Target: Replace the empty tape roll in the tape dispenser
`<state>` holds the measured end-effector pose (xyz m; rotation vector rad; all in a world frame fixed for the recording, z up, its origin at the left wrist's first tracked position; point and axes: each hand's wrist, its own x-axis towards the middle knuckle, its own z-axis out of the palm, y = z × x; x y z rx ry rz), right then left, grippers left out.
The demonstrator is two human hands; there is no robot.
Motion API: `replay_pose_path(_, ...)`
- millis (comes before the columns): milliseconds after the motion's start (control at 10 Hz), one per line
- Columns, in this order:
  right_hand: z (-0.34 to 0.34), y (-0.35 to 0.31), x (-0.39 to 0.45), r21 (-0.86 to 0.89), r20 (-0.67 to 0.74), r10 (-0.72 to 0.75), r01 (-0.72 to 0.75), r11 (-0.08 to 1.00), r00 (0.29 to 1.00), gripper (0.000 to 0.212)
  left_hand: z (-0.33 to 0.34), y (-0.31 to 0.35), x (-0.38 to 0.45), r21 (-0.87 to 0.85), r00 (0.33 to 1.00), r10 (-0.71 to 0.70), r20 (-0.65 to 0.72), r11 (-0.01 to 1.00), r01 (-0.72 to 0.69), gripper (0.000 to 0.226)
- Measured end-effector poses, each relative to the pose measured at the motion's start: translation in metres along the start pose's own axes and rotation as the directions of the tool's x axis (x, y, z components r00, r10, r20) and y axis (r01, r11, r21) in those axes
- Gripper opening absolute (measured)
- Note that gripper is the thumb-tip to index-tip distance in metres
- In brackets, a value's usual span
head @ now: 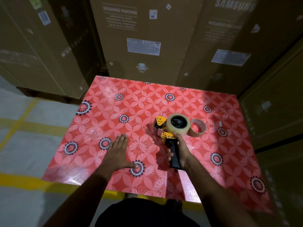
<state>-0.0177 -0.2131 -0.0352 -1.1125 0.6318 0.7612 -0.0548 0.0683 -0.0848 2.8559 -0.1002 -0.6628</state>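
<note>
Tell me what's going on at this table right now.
A person stands at a table with a red floral cover. Their right hand grips the black handle of a yellow tape dispenser, which carries a full clear tape roll. An empty tape core lies on the table just beyond it. The left hand rests flat on the cover, holding nothing.

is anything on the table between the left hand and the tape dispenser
Nothing visible. The left hand lies flat on the table, and only bare patterned cover separates it from the tape dispenser, held by the right hand. The empty roll lies beyond the dispenser.
</note>
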Motion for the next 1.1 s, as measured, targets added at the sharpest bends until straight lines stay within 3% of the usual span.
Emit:
replay_pose_path(300, 0.018, -0.031, 0.034, 0.03, -0.01, -0.058, 0.058, 0.998, 0.998, 0.052, -0.001, -0.001, 0.003, -0.01, 1.0, -0.017, -0.001, 1.0, 0.017, 0.159)
replay_pose_path(500, 0.021, -0.04, 0.043, -0.128, -0.025, -0.019, 0.016, 0.992, 0.999, 0.06, -0.001, -0.002, 0.004, -0.006, 1.0, -0.022, -0.009, 1.0, 0.022, 0.16)
replay_pose_path(600, 0.012, -0.035, 0.049, -0.267, -0.112, -0.055, 0.024, 0.963, 0.992, 0.082, -0.002, 0.0, 0.004, 0.004, 1.0, -0.026, -0.013, 1.0, 0.026, 0.158)
replay_pose_path(700, 0.006, -0.029, 0.055, -0.475, -0.261, -0.194, 0.049, 0.879, 0.946, 0.092, -0.003, 0.001, 0.003, -0.001, 0.999, -0.024, -0.023, 1.0, 0.024, 0.157)
replay_pose_path(900, -0.007, -0.016, 0.036, -0.76, -0.124, -0.412, 0.181, 0.624, 0.903, 0.035, -0.001, 0.001, 0.0, 0.024, 0.998, -0.024, -0.052, 0.999, 0.025, 0.15)
replay_pose_path(1000, -0.018, -0.003, 0.017, -0.918, -0.088, -0.587, 0.163, 0.361, 0.804, 0.027, 0.002, 0.005, -0.005, 0.003, 0.998, -0.018, -0.068, 1.0, 0.018, 0.137)
replay_pose_path(1100, -0.034, 0.009, 0.001, -0.942, -0.03, -0.78, 0.243, 0.231, 0.625, 0.007, 0.01, 0.017, -0.012, -0.005, 0.992, 0.024, -0.126, 1.0, -0.024, 0.113)
